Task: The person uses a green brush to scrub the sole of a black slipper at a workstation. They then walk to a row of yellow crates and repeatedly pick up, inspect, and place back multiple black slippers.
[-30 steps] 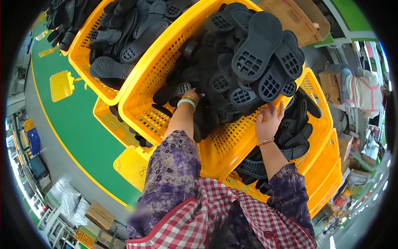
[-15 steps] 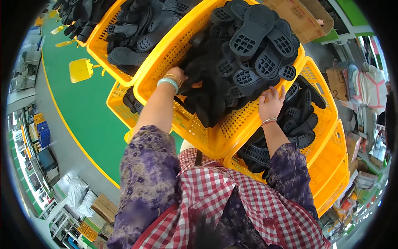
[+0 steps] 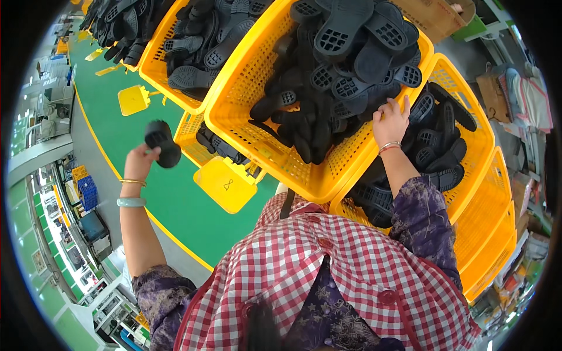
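A black shoe sole (image 3: 163, 144) is pinched in my left hand (image 3: 140, 164), out to the left over the green floor. The large yellow basket (image 3: 231, 88) in front of me is heaped with black soles, many showing grid-patterned undersides. My right hand (image 3: 390, 124) is at the basket's right rim, fingers curled over the edge beside the pile. Just below that hand, a second yellow basket (image 3: 481, 161) holds more black soles (image 3: 436, 149).
At the upper left is another yellow basket (image 3: 151, 61) of soles. Yellow plates (image 3: 225, 184) stick out over the green floor (image 3: 140, 126) on the left. Stacked yellow baskets (image 3: 489, 251) stand at the right. A cardboard box (image 3: 430, 20) lies at the top right.
My left hand has come out of the large basket and swung left, now carrying a sole. My right hand stays at the rim. The view has shifted slightly.
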A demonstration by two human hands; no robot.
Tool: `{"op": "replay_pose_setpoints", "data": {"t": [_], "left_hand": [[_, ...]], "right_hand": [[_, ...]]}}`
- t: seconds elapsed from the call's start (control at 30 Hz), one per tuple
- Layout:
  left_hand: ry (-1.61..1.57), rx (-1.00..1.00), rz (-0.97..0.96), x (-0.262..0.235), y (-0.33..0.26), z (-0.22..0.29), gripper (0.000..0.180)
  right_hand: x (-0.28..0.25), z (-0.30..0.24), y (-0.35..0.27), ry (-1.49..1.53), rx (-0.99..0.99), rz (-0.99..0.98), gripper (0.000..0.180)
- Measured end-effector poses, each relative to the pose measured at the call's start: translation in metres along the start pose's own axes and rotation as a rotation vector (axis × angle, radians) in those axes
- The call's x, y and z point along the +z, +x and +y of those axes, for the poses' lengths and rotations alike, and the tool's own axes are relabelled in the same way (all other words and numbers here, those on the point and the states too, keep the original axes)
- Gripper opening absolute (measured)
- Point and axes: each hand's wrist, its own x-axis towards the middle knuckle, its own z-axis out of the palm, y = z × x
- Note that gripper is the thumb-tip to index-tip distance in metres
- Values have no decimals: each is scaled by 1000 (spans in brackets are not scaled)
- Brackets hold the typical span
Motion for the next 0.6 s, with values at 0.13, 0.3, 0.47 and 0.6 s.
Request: {"op": "replay_pose_setpoints", "data": {"t": [0.13, 0.3, 0.47, 0.6], "left_hand": [[319, 522, 279, 30, 23, 14, 32], [-169, 715, -286, 93, 67, 230, 36], [527, 601, -723, 281, 119, 258, 43], [384, 230, -876, 339, 108, 266, 75]], "right_hand": [[3, 1, 2, 2, 9, 12, 13], [6, 5, 1, -33, -4, -3, 12], [8, 4, 2, -24, -39, 33, 11], [10, 10, 1, -30, -29, 49, 12]]}}
